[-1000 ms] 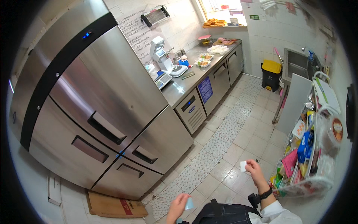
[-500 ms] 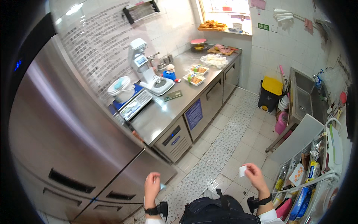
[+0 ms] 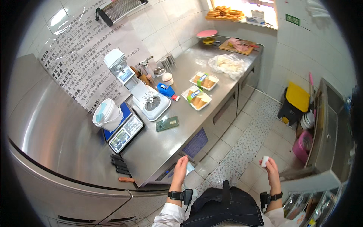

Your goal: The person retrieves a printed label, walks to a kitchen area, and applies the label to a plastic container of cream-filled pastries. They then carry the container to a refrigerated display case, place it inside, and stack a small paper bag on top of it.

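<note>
My left hand (image 3: 180, 172) is closed, fingers together, over the floor just off the steel counter's front edge. A thin pale-blue sheet (image 3: 190, 168) sticks out beside its fingers; what it is I cannot make out. Well to the right, my right hand (image 3: 272, 169) pinches a small white piece (image 3: 264, 161), perhaps paper, between thumb and fingers. Both hands are in the air, apart from the counter. Nearest on the counter (image 3: 147, 159) lie a green phone (image 3: 167, 123) and two white trays of packed bread rolls (image 3: 197, 98).
A stand mixer (image 3: 151, 99), a digital scale (image 3: 126, 132), a white bucket (image 3: 108, 115) and a blue tape dispenser (image 3: 165, 89) crowd the counter's left part. Knife handles (image 3: 119, 163) hang by the steel fridge. Right of the aisle stand a yellow-lidded bin (image 3: 297, 99) and a sink (image 3: 325, 117).
My view has turned and come nearer the counter. In the picture both hands have shifted right, the left one also upward. The pale-blue sheet and the white piece are still held.
</note>
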`<state>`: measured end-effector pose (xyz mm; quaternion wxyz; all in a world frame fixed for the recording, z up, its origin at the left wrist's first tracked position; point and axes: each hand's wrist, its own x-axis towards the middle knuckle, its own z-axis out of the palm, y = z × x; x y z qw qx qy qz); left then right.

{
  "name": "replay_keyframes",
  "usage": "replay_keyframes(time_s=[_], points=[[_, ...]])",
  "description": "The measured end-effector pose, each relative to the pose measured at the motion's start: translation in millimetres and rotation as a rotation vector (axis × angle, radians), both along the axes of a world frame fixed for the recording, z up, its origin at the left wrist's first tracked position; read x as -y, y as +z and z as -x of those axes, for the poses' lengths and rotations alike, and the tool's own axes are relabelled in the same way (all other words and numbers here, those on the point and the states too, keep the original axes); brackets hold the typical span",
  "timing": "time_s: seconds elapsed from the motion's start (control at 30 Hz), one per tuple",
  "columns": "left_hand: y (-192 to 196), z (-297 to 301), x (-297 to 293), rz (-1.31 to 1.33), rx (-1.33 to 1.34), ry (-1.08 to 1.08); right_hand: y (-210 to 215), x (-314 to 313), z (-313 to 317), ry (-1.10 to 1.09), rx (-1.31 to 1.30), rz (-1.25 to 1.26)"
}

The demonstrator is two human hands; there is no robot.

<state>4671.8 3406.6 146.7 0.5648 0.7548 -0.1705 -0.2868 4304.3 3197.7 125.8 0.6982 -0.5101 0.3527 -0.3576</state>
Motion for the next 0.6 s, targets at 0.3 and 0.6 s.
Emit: replay_keyframes(time_s=[0.3, 0.6], points=[[7.0, -116.8, 151.0, 0.032, -0.190, 0.123, 55.5, 188.2, -257.7, 0.518, 0.138, 0.130], [-75.3, -246.0, 308.6, -0.229, -0.199, 0.028, -31.9, 270.7, -441.7, 0.484, -0.064, 0.092]])
